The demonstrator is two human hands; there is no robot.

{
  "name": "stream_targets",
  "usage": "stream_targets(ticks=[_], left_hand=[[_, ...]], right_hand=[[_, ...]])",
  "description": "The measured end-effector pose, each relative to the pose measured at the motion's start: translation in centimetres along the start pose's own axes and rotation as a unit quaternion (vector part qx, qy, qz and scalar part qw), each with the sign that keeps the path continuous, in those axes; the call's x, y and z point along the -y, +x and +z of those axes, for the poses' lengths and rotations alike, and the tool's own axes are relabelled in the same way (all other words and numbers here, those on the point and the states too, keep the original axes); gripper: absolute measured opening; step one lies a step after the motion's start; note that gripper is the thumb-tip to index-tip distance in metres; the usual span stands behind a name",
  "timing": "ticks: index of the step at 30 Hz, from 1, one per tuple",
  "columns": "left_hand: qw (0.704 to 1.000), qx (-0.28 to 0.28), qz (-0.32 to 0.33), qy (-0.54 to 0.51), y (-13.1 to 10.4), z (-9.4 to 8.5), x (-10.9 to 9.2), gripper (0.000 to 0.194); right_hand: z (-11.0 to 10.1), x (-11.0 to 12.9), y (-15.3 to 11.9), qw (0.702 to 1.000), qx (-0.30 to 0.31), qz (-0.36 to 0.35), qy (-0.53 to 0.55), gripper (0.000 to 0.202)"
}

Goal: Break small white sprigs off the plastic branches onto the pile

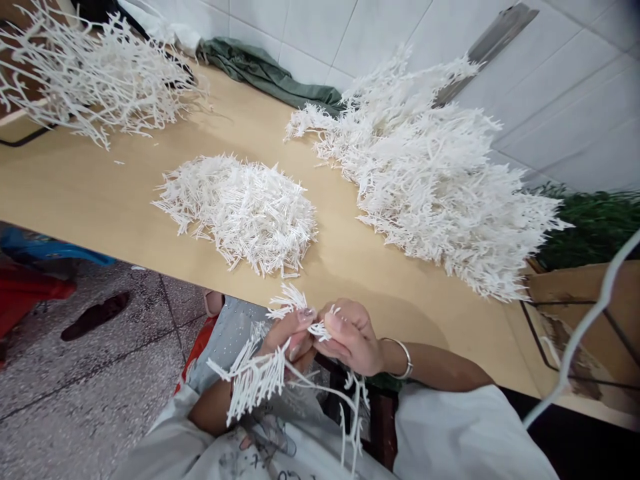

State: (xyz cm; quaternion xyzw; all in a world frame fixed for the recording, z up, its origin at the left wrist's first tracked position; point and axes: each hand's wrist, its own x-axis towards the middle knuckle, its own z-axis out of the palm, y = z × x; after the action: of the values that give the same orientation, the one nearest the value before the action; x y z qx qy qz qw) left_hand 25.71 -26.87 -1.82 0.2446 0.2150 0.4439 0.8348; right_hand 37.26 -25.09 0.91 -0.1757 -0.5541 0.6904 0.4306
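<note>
While both hands meet low in the centre of the frame, just off the near edge of the surface (125, 200), the work is plainly a matter of pulling small white plastic pieces off a branched sprig. The left hand (287, 340) is closed around the white sprig (255, 377), whose bristly ends fan out to the lower left over the person's lap. The right hand (350, 337), with a bangle (403, 360) at the wrist, pinches a short tuft between thumb and fingertips right where the 2 hands touch.

To do this well, I judge the left hand should grip close to the joint being worked, so the thin stem does not bend or whip about. The right hand's pinch looks best kept at the base of the piece, with a short twist or snap instead of a long pull, which could tear the neighbouring tips.

Across the middle of the surface lies a low heap of small pieces (240, 213), and the hands are near enough to drop finished bits there without reaching far. A much larger pile of sprigs (435, 187) fills the right of the frame, and another bundle of bare stems (90, 80) sits at the upper left. A green cloth (265, 73) lies against the tiled wall (320, 27) at the top.
</note>
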Motion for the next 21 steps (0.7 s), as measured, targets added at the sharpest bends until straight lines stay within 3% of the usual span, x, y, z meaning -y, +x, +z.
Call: stream_targets(ticks=[3, 5, 7, 10, 12, 15, 17, 19, 21], left_hand=[[0.986, 0.061, 0.109, -0.11, 0.6, -0.1, 0.2, 0.069], [0.968, 0.142, 0.167, -0.125, 0.9, -0.4, 0.2, 0.072], [0.959, 0.186, 0.195, -0.094, 0.9, -0.9, 0.1, 0.074], [0.979, 0.093, 0.181, 0.013, 0.5, -1.6, -0.1, 0.072], [0.985, 0.02, 0.152, 0.08, 0.0, -1.8, -0.4, 0.066], [0.979, -0.055, 0.119, 0.159, -0.5, -1.7, -0.9, 0.058], [0.968, -0.098, 0.103, 0.207, -0.5, -1.5, -1.4, 0.055], [0.961, -0.11, 0.09, 0.236, -0.3, -1.4, -1.9, 0.054], [0.96, -0.103, 0.085, 0.245, -0.1, -1.5, -2.2, 0.056]], right_hand=[[0.2, 0.2, 0.1, 0.999, 0.004, -0.042, -0.019, 0.054], [0.0, 0.2, 0.3, 0.994, 0.02, -0.074, -0.083, 0.051], [-0.5, 0.1, 0.8, 0.979, 0.029, -0.106, -0.173, 0.049], [-1.9, 0.5, 2.2, 0.938, -0.006, -0.142, -0.316, 0.047], [-3.1, 1.1, 3.7, 0.894, -0.048, -0.152, -0.418, 0.045], [-5.0, 1.8, 6.6, 0.82, -0.075, -0.148, -0.547, 0.042], [-5.9, 1.9, 8.4, 0.786, -0.077, -0.147, -0.595, 0.043], [-6.5, 1.6, 10.0, 0.775, -0.088, -0.146, -0.609, 0.044], [-6.9, 1.1, 11.1, 0.781, -0.117, -0.149, -0.595, 0.041]])
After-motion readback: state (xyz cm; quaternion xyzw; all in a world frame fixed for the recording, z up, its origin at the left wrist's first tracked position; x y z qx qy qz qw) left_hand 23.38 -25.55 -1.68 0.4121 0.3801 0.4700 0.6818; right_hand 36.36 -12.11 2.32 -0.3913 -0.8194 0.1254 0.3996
